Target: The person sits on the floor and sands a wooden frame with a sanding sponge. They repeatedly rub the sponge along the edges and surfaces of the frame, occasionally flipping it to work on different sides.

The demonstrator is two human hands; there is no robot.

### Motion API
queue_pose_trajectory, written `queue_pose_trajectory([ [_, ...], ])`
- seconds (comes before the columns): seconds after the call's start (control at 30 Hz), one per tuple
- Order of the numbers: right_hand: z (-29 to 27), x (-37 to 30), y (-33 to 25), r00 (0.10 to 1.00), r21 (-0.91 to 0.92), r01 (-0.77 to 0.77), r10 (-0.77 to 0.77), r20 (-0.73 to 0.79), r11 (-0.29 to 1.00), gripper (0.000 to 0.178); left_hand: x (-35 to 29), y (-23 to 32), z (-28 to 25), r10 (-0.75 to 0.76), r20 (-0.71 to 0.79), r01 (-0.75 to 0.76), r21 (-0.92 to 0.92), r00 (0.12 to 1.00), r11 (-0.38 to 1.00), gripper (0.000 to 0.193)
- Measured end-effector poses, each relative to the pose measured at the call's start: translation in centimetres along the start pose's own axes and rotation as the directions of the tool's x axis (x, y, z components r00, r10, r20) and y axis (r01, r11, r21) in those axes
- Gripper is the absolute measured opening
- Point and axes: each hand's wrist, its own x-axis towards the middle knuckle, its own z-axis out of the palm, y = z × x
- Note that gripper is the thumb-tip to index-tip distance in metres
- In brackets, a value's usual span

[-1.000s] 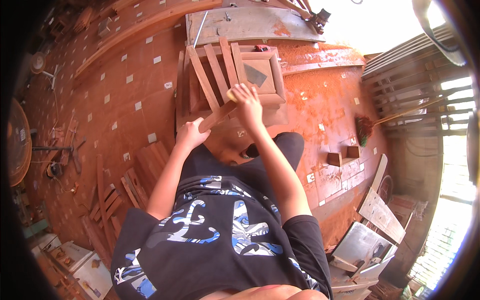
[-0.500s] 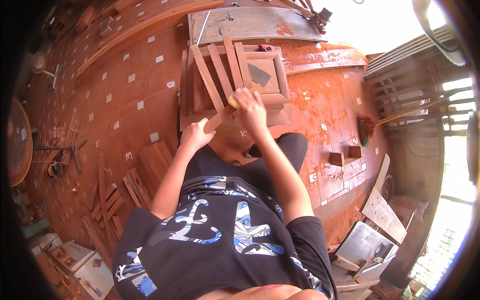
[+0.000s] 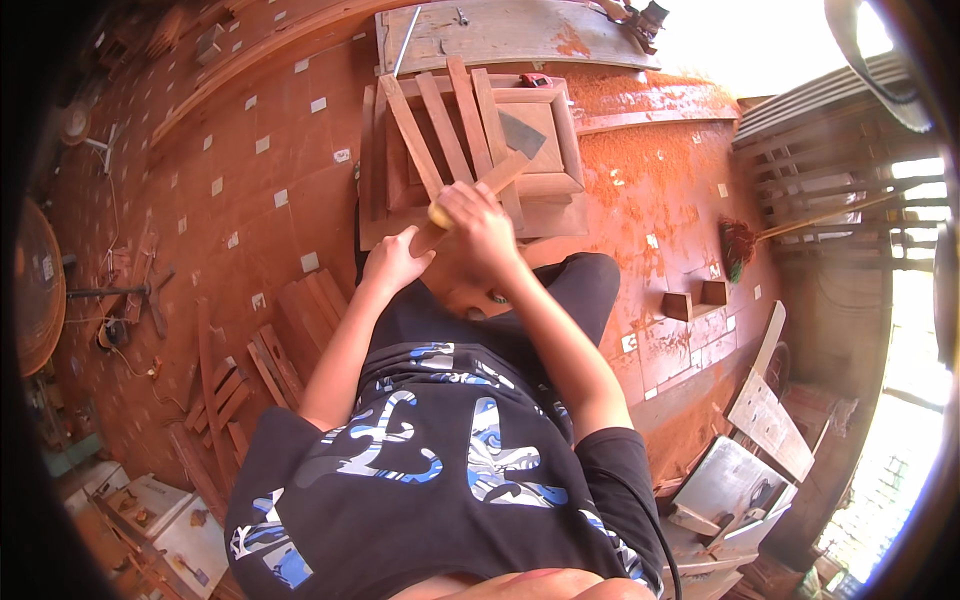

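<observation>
My left hand (image 3: 395, 262) is closed round the near end of a brown wooden strip (image 3: 507, 172), which slants up to the right over the panel's near edge. Wrapped over the strip just beyond it is my right hand (image 3: 482, 222), pressing a small yellowish pad (image 3: 440, 215) against the wood; the pad's exact kind is partly hidden by the fingers. Several more wooden strips (image 3: 440, 125) lie fanned out on a framed wooden panel (image 3: 567, 130). A dark grey flat sheet (image 3: 524, 137) rests on the panel, right of the strips.
A red tape measure (image 3: 537, 80) sits at the panel's far edge. Beyond is a long board (image 3: 520, 35) with a metal rod (image 3: 407, 40) on it. Wood pieces (image 3: 275, 365) lie on the floor at left. At right are a broom (image 3: 738, 248) and a small wooden piece (image 3: 692, 300).
My right hand and the yellowish pad have slid along the strip toward my left hand. The strip's far end now shows beyond my right hand. My left hand keeps its grip.
</observation>
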Motion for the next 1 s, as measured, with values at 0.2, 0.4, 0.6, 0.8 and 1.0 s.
queue_pose_trajectory([
  [0.2,-0.7,2.0,9.1,0.95,-0.099,-0.283,0.264,-0.167,0.954,0.043,0.6,1.6,-1.4,-0.039,0.093,0.036,0.034,0.995,0.999,0.056],
  [0.4,2.9,-1.7,1.7,0.984,-0.084,-0.173,0.168,-0.057,0.981,0.052,0.5,0.9,-0.2,-0.025,0.073,0.021,0.053,0.997,0.998,0.055],
  [0.6,0.1,-1.8,1.3,0.997,-0.043,-0.081,0.082,0.006,0.996,0.05,-0.2,0.7,-0.1,0.013,0.024,-0.013,0.004,1.0,1.0,0.046],
  [0.8,0.0,1.5,7.2,0.937,-0.201,-0.331,0.297,-0.184,0.922,0.045,0.4,1.5,-0.5,0.002,0.033,-0.003,0.033,0.999,0.999,0.041],
  [1.0,2.9,-3.4,-5.1,0.99,0.031,-0.099,0.095,0.102,0.995,0.057,0.3,-0.4,1.2,0.051,-0.025,-0.053,-0.091,0.998,0.994,0.045],
])
